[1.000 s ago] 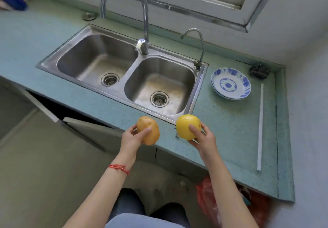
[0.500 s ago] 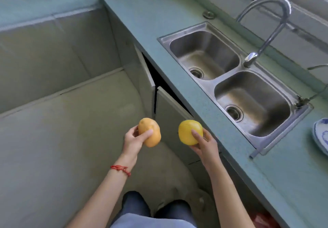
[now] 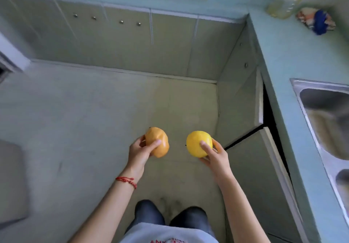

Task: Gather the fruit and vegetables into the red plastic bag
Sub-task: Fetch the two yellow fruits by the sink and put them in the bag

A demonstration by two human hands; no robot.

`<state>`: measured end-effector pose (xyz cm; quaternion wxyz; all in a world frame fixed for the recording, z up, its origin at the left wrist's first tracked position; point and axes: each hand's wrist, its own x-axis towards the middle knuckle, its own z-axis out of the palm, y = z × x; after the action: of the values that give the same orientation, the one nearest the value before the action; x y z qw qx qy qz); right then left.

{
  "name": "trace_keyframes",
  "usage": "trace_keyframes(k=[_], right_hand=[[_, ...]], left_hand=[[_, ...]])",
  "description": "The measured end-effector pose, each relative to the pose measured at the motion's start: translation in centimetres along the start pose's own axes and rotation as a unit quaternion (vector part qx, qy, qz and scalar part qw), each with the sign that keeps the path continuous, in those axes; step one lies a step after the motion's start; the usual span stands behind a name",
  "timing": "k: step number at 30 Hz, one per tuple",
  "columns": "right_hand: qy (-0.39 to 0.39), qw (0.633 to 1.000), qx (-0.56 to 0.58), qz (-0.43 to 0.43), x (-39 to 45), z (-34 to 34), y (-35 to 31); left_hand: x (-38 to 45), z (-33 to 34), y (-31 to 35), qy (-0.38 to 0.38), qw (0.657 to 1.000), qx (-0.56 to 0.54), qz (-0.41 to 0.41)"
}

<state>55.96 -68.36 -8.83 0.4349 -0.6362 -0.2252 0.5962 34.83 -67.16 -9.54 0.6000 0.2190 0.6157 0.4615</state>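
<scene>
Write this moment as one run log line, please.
left hand: holds orange fruit | right hand: holds yellow fruit | red bag: not in view

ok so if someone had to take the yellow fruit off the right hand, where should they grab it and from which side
Probably the bare rounded top and left flank of the yellow fruit, coming from above or from the gap toward the orange fruit. The right hand cups it from below and the right, thumb across its near face, so those sides are taken. It is smooth and round, so a wide wrap suits better than a pinch.
</scene>
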Motion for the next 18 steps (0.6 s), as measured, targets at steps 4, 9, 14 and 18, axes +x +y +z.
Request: trace_keyframes(k=[4,9,14,18], right_hand=[[-0.081,0.995,-0.062,0.008,1.0,4.9,-0.1],[-0.176,0.978,-0.100,0.043,2.0,9.5,0.2],[-0.237,0.959,-0.144,0.062,2.4,12.2,0.5],[-0.277,0.944,-0.173,0.056,2.9,14.0,0.4]], left_hand=[[-1.2,-4.7,0.5,0.080,0.995,-0.050,0.016],[-3.4,-9.2,0.0,0.185,0.978,-0.088,0.030],[-5.3,-11.5,-1.2,0.269,0.956,-0.111,0.029],[-5.2,-12.5,-1.8,0.324,0.939,-0.119,0.014]])
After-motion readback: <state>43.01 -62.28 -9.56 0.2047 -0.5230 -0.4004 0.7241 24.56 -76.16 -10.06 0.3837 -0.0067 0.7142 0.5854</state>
